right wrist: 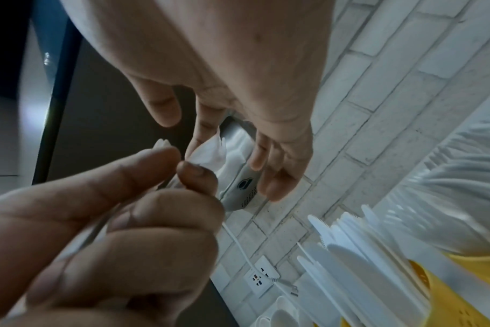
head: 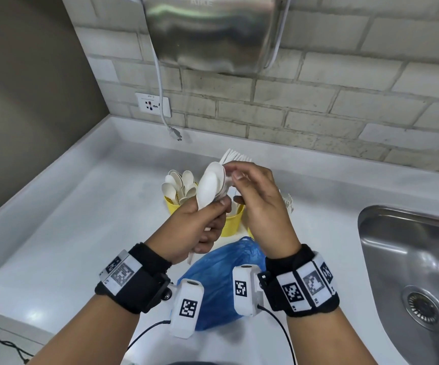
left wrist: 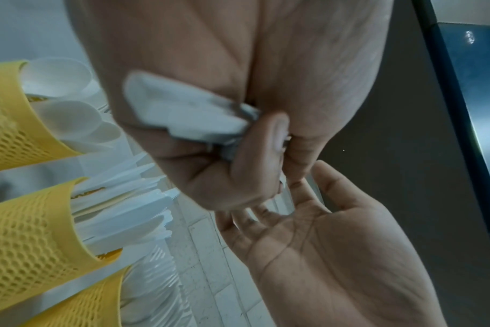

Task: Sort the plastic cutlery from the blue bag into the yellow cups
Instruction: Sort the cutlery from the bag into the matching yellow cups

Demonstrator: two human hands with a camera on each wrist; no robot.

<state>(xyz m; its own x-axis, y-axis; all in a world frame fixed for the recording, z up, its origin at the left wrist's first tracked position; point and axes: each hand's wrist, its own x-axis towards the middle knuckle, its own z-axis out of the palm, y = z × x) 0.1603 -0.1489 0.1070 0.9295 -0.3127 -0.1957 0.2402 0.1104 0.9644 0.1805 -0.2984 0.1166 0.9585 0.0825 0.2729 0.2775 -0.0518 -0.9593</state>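
A bundle of white cutlery [left wrist: 182, 112] is gripped by its handles in the curled left hand [left wrist: 238, 66]. The right hand [left wrist: 336, 243] is held palm-open just beneath, with its fingers reaching behind the left. 3 yellow cups [left wrist: 28, 232] are seen alongside, 1 each filled with spoons [left wrist: 70, 119], knives [left wrist: 132, 212] and forks [left wrist: 154, 276].

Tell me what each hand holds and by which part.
The left hand grips a stack of white plastic spoons by their handles, bowls up. The right hand touches the bowl ends with its fingertips; a pinch cannot be told.
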